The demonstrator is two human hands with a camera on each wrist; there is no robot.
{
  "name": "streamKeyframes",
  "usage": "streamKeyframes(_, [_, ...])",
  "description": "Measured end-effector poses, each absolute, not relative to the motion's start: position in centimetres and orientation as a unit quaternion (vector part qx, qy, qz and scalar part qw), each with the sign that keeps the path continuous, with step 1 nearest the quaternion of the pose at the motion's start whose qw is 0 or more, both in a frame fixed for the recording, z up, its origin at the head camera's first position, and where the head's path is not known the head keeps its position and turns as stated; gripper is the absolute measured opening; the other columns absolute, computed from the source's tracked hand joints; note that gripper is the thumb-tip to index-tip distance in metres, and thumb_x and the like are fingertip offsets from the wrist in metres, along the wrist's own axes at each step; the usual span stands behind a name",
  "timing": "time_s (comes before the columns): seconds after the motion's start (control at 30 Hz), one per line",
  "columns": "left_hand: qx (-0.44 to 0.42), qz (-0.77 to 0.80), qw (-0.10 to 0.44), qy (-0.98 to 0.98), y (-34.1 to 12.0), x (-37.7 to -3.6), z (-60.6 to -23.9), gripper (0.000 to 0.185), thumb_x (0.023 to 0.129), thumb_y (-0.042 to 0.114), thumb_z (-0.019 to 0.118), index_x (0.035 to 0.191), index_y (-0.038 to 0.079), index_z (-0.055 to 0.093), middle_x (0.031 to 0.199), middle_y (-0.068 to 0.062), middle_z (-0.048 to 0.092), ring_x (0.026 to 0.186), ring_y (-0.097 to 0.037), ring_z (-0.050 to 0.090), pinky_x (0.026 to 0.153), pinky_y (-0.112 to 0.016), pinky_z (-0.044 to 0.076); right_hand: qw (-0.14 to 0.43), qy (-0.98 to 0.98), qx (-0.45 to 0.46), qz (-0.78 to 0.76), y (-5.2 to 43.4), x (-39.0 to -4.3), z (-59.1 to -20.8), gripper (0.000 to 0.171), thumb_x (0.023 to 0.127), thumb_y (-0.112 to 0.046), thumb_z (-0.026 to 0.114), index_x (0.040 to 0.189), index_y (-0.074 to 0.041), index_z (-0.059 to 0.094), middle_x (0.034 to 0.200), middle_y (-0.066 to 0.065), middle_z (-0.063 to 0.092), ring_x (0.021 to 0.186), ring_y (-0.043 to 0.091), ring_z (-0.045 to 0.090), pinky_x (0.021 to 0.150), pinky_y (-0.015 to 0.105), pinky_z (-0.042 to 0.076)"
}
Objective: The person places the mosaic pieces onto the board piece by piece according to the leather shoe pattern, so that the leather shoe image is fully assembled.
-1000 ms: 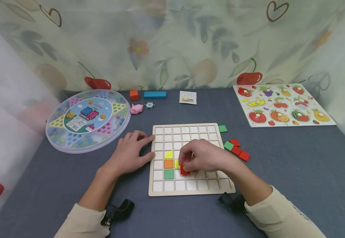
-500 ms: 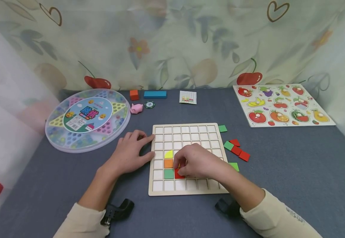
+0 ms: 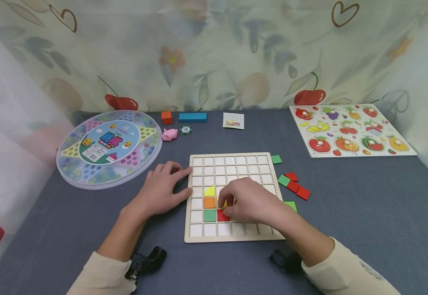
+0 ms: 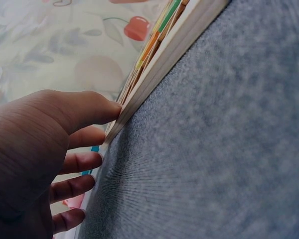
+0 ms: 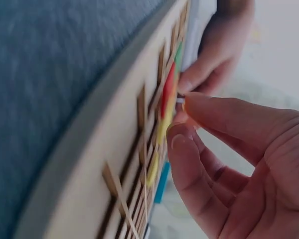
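Note:
A wooden grid board [image 3: 232, 156] lies in the middle of the blue-grey table. Its left columns hold a yellow quarter-round tile [image 3: 209, 191], an orange tile [image 3: 209, 202], a green tile [image 3: 209, 215] and a red tile [image 3: 221, 216]. My right hand [image 3: 245, 200] hovers over the board with bent fingers. Its thumb and forefinger tips pinch the red tile [image 5: 167, 89], which sits in the cell right of the green one. A yellow tile [image 3: 220, 203] peeks out under those fingers. My left hand [image 3: 162, 186] rests flat, fingers against the board's left edge [image 4: 159, 74].
Loose red tiles [image 3: 297, 187] and green tiles [image 3: 283, 180] lie right of the board. A round marble game box [image 3: 108, 147] sits at the left and a fruit puzzle [image 3: 350, 129] at the back right. A pink pig [image 3: 169, 134], an orange block [image 3: 166, 118], a blue block [image 3: 192, 117] and a card [image 3: 233, 120] line the back.
My right hand carried the red tile down and left into the cell beside the green tile, uncovering a green tile right of the board. The left hand stayed still.

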State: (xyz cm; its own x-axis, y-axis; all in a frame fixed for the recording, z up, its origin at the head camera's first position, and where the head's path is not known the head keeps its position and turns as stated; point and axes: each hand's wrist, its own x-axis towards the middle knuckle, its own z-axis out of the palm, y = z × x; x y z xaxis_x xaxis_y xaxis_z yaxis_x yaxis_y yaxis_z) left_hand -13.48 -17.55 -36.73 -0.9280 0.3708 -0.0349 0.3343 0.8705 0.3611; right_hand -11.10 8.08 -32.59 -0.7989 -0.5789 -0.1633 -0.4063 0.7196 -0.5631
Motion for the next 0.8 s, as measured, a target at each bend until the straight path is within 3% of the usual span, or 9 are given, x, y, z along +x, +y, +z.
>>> streamKeyframes(0.5, [0.185,0.182,0.050,0.965,-17.5,-13.4,-36.6,0.063,0.098,0.040,0.066,0.155,0.019,0.050,0.140,-0.015,0.050,0.125,-0.035,0.042,0.099,-0.056,0.036,0.170,0.904,-0.248,-0.303,16.0,-11.9,-31.1,0.011,0.089,-0.012,0.078,0.097,-0.019,0.080,0.086,-0.008,0.071,0.080,0.011,0.063,0.073,0.030,0.052])
streamKeyframes(0.8, [0.186,0.180,0.044,0.965,-17.5,-13.5,-36.9,0.063,0.098,0.041,0.067,0.155,0.020,0.051,0.141,-0.015,0.050,0.126,-0.036,0.042,0.098,-0.057,0.036,0.147,0.928,-0.191,-0.285,21.2,-11.9,-31.4,0.022,0.088,-0.019,0.082,0.109,-0.013,0.078,0.097,-0.003,0.073,0.083,0.012,0.062,0.071,0.029,0.052])
